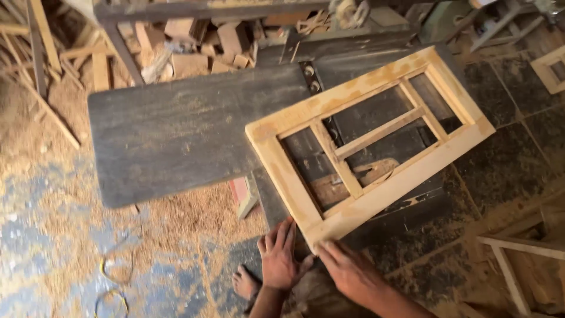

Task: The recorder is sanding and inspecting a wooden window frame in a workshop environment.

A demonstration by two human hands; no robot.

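Note:
A pale wooden window frame [376,194] with inner cross bars lies tilted across a dark machine table [176,135]. My left hand [278,254] rests flat at the near corner of the frame, fingers spread beside its short side. Touching the same corner from the right is my right hand [347,268], its fingers pressed against the long rail's end. Neither hand wraps around the frame. Through the frame's openings I see the table's dark surface and a worn wooden piece [353,179].
Sawdust covers the floor on the left, with a yellow cord [112,277] lying in it. Wood offcuts [194,41] are piled behind the table. Another frame [550,68] lies at the far right, and wooden slats [518,259] sit at the lower right. A bare foot [242,282] stands below.

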